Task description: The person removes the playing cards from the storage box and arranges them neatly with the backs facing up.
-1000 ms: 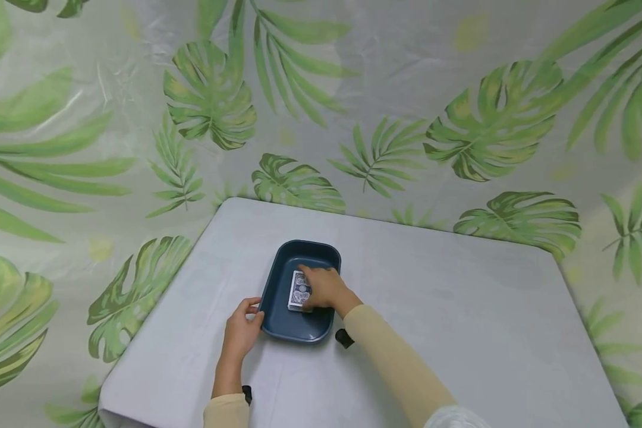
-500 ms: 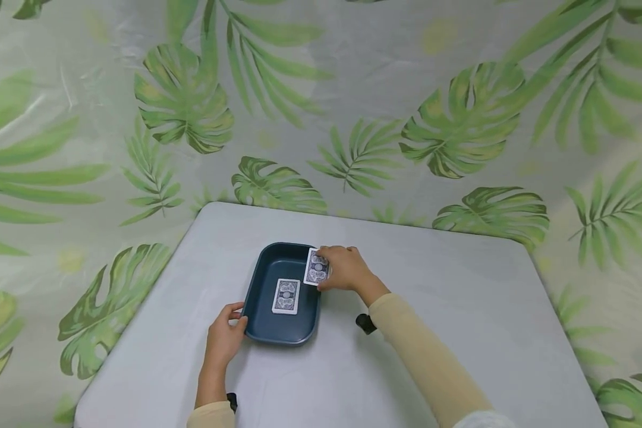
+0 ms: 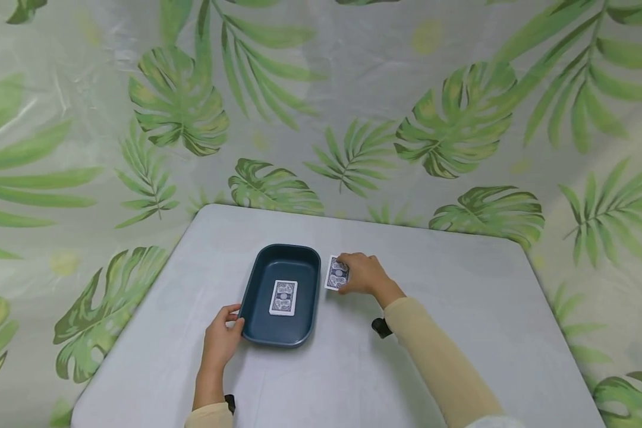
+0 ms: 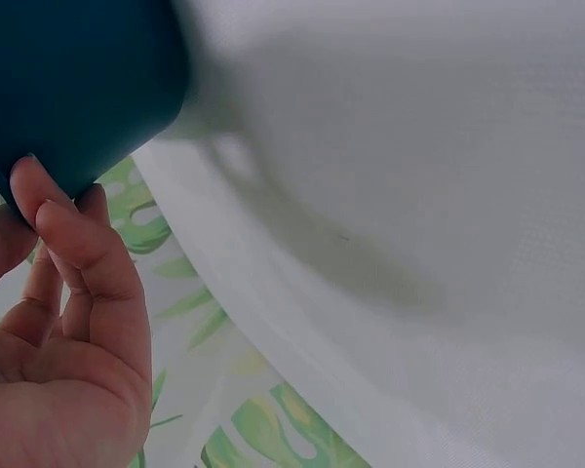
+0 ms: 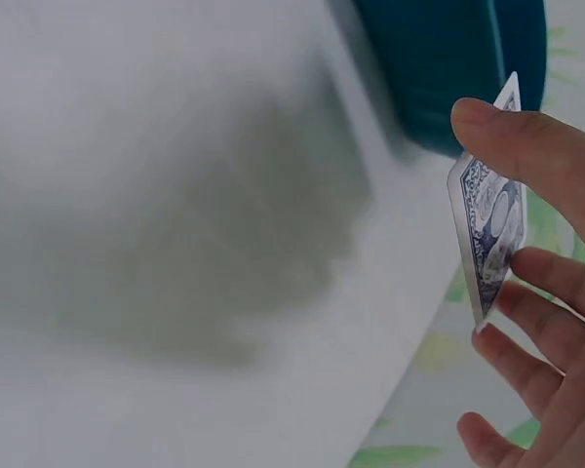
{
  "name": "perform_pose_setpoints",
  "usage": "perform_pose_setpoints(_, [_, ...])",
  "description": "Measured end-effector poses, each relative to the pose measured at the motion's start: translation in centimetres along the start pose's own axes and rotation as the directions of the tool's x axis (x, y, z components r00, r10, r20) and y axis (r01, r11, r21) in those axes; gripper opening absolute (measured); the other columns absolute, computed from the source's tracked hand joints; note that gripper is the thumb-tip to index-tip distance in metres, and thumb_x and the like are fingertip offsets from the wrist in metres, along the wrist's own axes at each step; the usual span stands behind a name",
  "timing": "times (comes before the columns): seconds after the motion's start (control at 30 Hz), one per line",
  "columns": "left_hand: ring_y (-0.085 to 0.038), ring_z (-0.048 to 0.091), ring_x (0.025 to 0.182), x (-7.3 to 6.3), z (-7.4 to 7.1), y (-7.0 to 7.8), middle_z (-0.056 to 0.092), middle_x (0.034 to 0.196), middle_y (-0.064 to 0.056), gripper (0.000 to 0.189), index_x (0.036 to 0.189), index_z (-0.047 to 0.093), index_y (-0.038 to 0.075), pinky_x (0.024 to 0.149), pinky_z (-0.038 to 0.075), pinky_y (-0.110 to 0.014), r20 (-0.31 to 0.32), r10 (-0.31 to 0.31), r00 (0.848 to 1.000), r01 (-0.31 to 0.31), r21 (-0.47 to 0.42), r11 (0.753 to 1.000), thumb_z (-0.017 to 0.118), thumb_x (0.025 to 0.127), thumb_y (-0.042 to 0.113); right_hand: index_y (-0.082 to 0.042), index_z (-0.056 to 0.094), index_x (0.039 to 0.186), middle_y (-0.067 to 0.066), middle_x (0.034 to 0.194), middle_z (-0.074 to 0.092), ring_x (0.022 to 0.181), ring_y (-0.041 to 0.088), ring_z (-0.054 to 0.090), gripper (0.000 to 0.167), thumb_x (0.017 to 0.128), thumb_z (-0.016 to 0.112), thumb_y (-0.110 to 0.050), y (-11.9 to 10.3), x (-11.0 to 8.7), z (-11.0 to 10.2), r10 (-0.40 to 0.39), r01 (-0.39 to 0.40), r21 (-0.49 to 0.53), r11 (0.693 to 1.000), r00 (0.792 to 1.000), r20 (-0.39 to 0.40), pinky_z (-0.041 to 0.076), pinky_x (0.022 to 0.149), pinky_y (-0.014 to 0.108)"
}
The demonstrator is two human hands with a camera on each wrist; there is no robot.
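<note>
A dark blue tray (image 3: 278,331) with rounded corners lies on the white-covered table. Inside it is a small deck of playing cards (image 3: 283,298), patterned backs facing up. My left hand (image 3: 222,339) pinches the tray's near left rim between thumb and fingers; the left wrist view shows its fingertips at the tray's edge. To the right of the tray, my right hand (image 3: 365,274) holds a playing card (image 3: 336,274) with a blue-and-white back. In the right wrist view the thumb presses one edge of this card (image 5: 492,219) and fingertips touch the opposite edge.
The table (image 3: 433,333) stands before a hanging sheet (image 3: 364,71) printed with green leaves. Its white cover (image 3: 155,356) runs on both sides of the tray. A dark wrist device (image 3: 381,327) shows below my right wrist.
My right hand has lifted a card from the deck and carried it rightward over the rim, out past the tray. The left hand keeps its hold on the rim. The head view has shifted.
</note>
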State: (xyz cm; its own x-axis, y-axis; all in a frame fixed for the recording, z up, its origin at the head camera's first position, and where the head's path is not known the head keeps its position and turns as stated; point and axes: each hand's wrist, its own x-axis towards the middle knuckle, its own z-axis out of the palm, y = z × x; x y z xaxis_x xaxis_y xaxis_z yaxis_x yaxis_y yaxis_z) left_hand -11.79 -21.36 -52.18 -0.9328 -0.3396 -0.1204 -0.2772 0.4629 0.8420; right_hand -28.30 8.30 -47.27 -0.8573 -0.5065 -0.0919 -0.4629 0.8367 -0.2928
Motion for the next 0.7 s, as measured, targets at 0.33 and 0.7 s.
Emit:
perform_pose_setpoints(0.33, [-0.021, 0.066, 0.071, 0.1, 0.2, -0.1, 0.06, 0.115, -0.025, 0.035, 0.131, 0.053, 0.0, 0.062, 0.048, -0.032, -0.015, -0.008, 1.0, 0.008, 0.015, 1.0, 0.056, 0.097, 0.005, -0.012, 0.058, 0.133, 0.008, 0.127, 0.061, 0.115, 0.028, 0.055, 0.075, 0.067, 0.09, -0.03, 1.2, -0.4, 2.8, 0.039, -0.043, 0.064, 0.997, 0.997, 0.06, 0.038, 0.098, 0.054])
perform_pose_setpoints(0.7, [-0.019, 0.064, 0.07, 0.2, 0.1, -0.1, 0.06, 0.114, -0.024, 0.035, 0.131, 0.054, 0.001, 0.062, 0.048, -0.033, -0.025, -0.009, 1.0, 0.01, 0.034, 0.999, 0.056, 0.097, 0.006, -0.012, 0.057, 0.134, 0.01, 0.131, 0.059, 0.12, 0.03, 0.052, 0.077, 0.067, 0.091, -0.032, 1.8, -0.1, 5.5, 0.07, -0.081, 0.092, 0.992, 0.991, 0.116, 0.036, 0.1, 0.054])
